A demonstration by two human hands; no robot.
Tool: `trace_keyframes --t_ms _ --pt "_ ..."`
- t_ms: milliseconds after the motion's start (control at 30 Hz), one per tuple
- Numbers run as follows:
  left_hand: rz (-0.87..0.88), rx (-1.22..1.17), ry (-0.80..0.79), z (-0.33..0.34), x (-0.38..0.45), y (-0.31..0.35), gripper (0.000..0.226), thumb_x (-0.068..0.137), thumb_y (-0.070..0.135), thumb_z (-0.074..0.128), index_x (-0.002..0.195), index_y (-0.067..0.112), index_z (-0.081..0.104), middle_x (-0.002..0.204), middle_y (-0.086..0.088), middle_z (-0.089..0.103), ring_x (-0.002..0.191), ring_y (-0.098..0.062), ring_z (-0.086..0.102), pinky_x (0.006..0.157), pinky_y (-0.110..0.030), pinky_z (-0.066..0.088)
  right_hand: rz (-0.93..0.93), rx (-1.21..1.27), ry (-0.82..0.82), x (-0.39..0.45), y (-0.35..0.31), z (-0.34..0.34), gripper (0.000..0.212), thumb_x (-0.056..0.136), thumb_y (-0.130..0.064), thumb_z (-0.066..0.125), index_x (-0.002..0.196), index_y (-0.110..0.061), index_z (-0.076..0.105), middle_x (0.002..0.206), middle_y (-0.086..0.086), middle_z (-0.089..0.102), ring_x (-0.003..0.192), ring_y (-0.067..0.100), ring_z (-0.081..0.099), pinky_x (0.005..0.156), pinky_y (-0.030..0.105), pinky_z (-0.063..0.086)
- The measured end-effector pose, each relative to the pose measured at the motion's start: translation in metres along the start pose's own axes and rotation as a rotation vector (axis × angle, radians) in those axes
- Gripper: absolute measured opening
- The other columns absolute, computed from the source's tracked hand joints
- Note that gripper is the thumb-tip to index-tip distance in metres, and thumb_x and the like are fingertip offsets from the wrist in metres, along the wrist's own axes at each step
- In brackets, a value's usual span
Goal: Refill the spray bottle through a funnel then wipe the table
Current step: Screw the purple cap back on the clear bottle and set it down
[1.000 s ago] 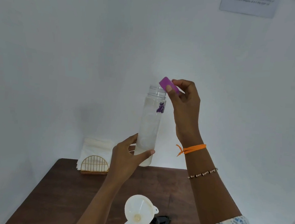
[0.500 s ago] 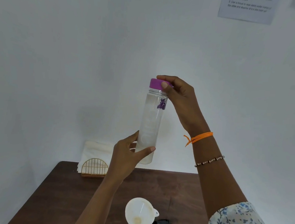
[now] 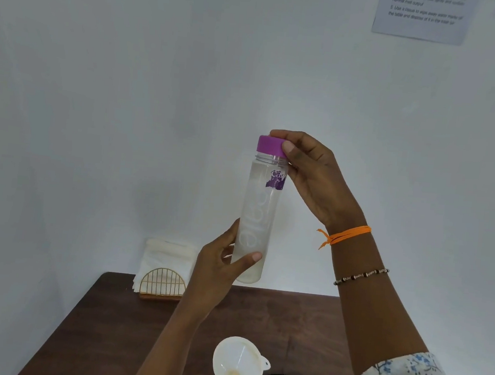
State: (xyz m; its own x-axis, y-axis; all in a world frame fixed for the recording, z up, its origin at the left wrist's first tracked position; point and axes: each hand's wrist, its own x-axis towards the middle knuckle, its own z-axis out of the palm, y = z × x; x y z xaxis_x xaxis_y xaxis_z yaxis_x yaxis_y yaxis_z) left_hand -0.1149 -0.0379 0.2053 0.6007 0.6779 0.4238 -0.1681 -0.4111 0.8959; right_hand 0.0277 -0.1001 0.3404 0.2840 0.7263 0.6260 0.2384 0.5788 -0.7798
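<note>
Purple cap, right hand gripping

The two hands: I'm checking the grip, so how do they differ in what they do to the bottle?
The right hand pinches the purple cap at the top; the left hand wraps the bottle near its bottom. The right reaches from above, the left from below. Both hold the bottle up off the table.
</note>
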Motion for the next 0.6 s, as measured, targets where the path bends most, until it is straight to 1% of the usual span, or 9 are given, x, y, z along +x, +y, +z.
trace_keyframes --t_ms 33,100,167,233,300,367,433,500,600 --pt "0.000 0.008 0.015 0.0013 -0.0002 -0.0016 0.054 0.078 0.030 0.070 0.119 0.050 0.041 0.109 0.038 0.050 0.093 0.012 0.057 0.070 -0.001 0.044 0.008 -0.055 0.046 -0.0003 -0.0003 0.0023 0.015 0.091 -0.010 0.055 0.103 -0.015 0.063 0.106 0.005 0.063 0.097 0.013 0.061 0.089 0.028 0.049" --pt "0.002 0.026 0.037 0.0031 -0.0008 -0.0044 0.056 0.076 0.033 0.070 0.120 0.050 0.040 0.111 0.037 0.049 0.096 0.008 0.056 0.074 -0.001 0.044 0.038 -0.170 0.172 -0.0011 -0.0021 0.0083 0.015 0.083 -0.012 0.067 0.096 -0.016 0.063 0.099 0.004 0.061 0.082 0.007 0.062 0.075 0.020 0.051" --pt "0.002 0.036 0.050 0.0039 -0.0011 -0.0061 0.057 0.076 0.034 0.071 0.121 0.049 0.041 0.113 0.034 0.050 0.099 0.005 0.056 0.078 -0.002 0.045 0.055 -0.212 0.236 -0.0012 -0.0017 0.0120 0.027 0.077 -0.021 0.073 0.099 -0.016 0.059 0.096 0.004 0.055 0.081 0.010 0.060 0.066 0.016 0.048" --pt "0.003 0.038 0.055 0.0041 -0.0008 -0.0061 0.056 0.076 0.034 0.071 0.120 0.051 0.041 0.114 0.033 0.051 0.100 0.003 0.057 0.080 -0.004 0.045 0.098 -0.185 0.216 -0.0018 -0.0013 0.0108 0.038 0.080 -0.034 0.065 0.112 -0.016 0.053 0.105 0.003 0.052 0.094 0.015 0.057 0.075 0.021 0.049" --pt "0.003 0.040 0.065 0.0034 -0.0004 -0.0045 0.055 0.076 0.034 0.071 0.118 0.053 0.040 0.114 0.034 0.051 0.099 0.004 0.056 0.078 -0.003 0.045 0.149 -0.063 0.152 -0.0041 -0.0024 0.0099 0.034 0.093 -0.037 0.044 0.120 -0.017 0.049 0.114 0.000 0.053 0.105 0.013 0.054 0.092 0.030 0.047" --pt "0.000 0.041 0.071 0.0025 -0.0002 -0.0033 0.055 0.076 0.035 0.070 0.115 0.056 0.039 0.113 0.034 0.050 0.096 0.006 0.056 0.074 0.000 0.044 0.170 0.126 0.107 -0.0057 -0.0029 0.0077 0.034 0.099 -0.031 0.032 0.120 -0.014 0.052 0.117 0.002 0.056 0.108 0.015 0.054 0.101 0.037 0.040" --pt "-0.010 0.035 0.073 0.0024 -0.0011 -0.0028 0.054 0.076 0.036 0.070 0.113 0.059 0.037 0.112 0.035 0.048 0.094 0.007 0.055 0.072 -0.001 0.043 0.142 0.171 0.063 -0.0072 -0.0029 0.0056 0.030 0.100 -0.019 0.031 0.118 -0.010 0.054 0.114 0.003 0.059 0.107 0.015 0.056 0.101 0.037 0.041" --pt "-0.016 0.036 0.074 0.0031 -0.0023 -0.0029 0.055 0.075 0.038 0.070 0.112 0.060 0.036 0.112 0.035 0.047 0.092 0.008 0.054 0.072 -0.001 0.043 0.125 0.093 0.045 -0.0068 -0.0033 0.0056 0.026 0.098 -0.009 0.036 0.116 -0.009 0.054 0.111 0.004 0.060 0.103 0.014 0.057 0.095 0.031 0.045" --pt "-0.013 0.040 0.065 0.0038 -0.0039 -0.0036 0.055 0.075 0.038 0.070 0.113 0.059 0.036 0.112 0.037 0.045 0.093 0.007 0.054 0.074 -0.002 0.042 0.136 0.042 0.100 -0.0048 -0.0031 0.0078 0.020 0.092 -0.005 0.049 0.110 -0.009 0.056 0.102 0.006 0.059 0.090 0.011 0.060 0.081 0.022 0.050"
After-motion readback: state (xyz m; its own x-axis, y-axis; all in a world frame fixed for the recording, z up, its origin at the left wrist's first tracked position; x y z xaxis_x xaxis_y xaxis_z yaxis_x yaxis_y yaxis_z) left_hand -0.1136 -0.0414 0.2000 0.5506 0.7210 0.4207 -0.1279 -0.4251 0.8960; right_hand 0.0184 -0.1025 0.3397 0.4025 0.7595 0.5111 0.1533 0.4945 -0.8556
